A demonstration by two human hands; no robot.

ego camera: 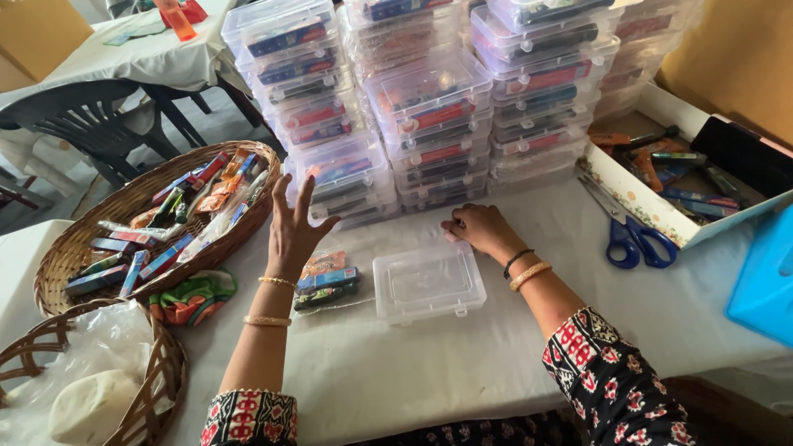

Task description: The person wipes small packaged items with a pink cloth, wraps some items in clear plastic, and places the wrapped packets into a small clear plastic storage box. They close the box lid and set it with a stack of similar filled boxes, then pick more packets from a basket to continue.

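Clear plastic rectangular box [428, 282], lid shut, lies flat on the white-clothed surface [396, 372], long axis running left to right, bare cloth on its near side. Stacked clear filled boxes [429, 107] crowd the far edge. Right hand [477, 228] rests loosely curled at its far right corner. Left hand [293, 227] hovers open, fingers spread upward, beside a woven wicker basket [83, 248].

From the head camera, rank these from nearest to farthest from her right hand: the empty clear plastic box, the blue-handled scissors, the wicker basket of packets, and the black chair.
1. Clear plastic box, just below the right hand, closed and empty.
2. Blue-handled scissors, to the right on the white cloth.
3. Wicker basket of packets, far left, beyond the left hand.
4. Black chair, upper left, behind the basket.
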